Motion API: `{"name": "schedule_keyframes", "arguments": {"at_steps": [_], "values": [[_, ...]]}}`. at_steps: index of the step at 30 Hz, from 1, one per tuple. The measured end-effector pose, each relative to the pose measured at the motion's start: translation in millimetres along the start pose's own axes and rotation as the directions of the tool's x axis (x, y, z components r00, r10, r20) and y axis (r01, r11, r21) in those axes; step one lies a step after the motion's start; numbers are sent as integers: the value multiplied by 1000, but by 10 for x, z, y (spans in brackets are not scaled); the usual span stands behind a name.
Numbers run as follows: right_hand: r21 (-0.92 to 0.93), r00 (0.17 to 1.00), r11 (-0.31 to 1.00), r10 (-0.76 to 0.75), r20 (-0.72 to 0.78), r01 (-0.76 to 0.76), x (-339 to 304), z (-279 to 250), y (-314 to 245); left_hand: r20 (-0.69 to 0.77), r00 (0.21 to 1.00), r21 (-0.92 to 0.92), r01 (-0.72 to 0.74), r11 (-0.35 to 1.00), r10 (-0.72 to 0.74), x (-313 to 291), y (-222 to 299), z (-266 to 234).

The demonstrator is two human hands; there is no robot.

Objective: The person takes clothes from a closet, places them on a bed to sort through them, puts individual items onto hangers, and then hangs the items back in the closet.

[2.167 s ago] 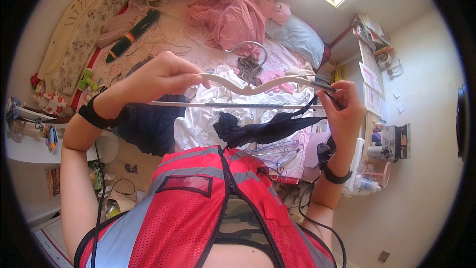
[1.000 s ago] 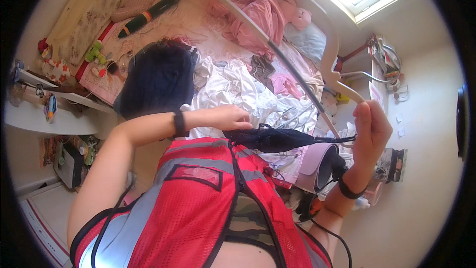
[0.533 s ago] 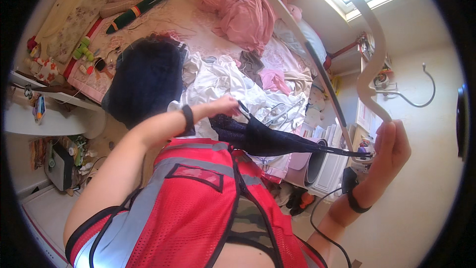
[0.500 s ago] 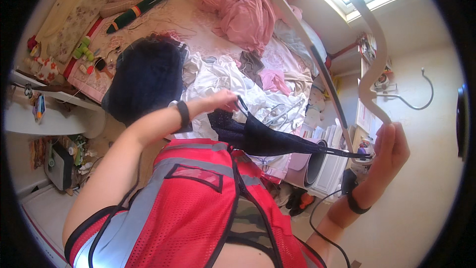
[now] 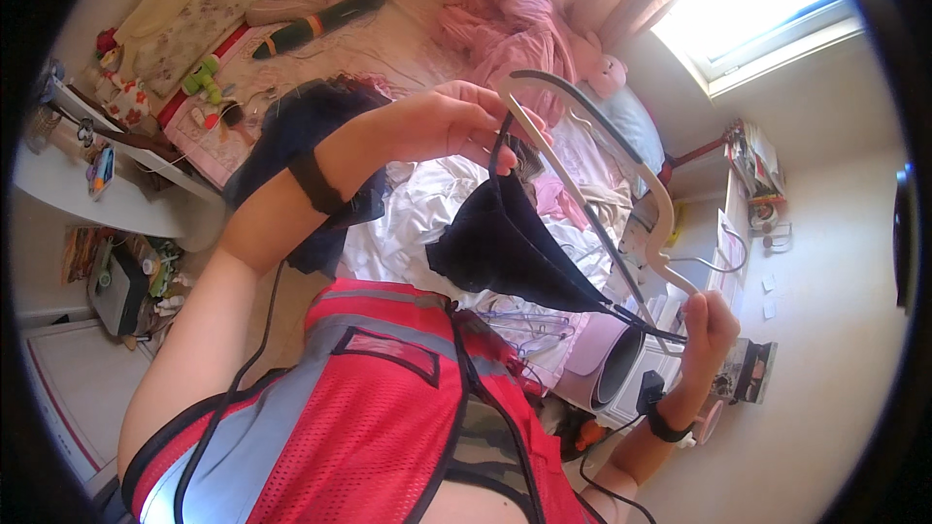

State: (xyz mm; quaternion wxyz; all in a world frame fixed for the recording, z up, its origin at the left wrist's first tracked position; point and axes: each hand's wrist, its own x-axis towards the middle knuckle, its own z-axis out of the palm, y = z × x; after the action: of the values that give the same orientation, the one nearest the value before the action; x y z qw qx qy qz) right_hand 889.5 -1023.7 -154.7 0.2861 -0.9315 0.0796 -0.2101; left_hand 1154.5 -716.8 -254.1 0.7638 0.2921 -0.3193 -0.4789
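Bed (image 5: 403, 50) and white clothes (image 5: 400, 223) beyond left hand (image 5: 442, 126) | right hand (image 5: 714, 332) clamped on pale hanger (image 5: 662, 218) | black garment (image 5: 515, 247) between hands: one strap by right hand, seating unclear; other pinched in left, apparently not yet over hanger's tip

Here the right hand (image 5: 712, 325) swallows one end of the curved off-white wooden-looking hanger (image 5: 663, 216)! Behind the left hand (image 5: 451, 126), its forearm (image 5: 359, 155) masks part of the navy cloth heap (image 5: 282, 160); beyond the right hand, glare blanks out the white-framed window (image 5: 767, 0).
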Motion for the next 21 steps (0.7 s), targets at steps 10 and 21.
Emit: {"name": "schedule_keyframes", "arguments": {"at_steps": [10, 21], "values": [[81, 996, 993, 81, 26, -83, -27, -137, 106, -97, 980, 253, -147, 956, 176, -61, 197, 73], [-106, 994, 993, 31, -100, -42, 40, 407, 25, -249, 965, 595, 83, 800, 85, 160, -13, 260]]}}
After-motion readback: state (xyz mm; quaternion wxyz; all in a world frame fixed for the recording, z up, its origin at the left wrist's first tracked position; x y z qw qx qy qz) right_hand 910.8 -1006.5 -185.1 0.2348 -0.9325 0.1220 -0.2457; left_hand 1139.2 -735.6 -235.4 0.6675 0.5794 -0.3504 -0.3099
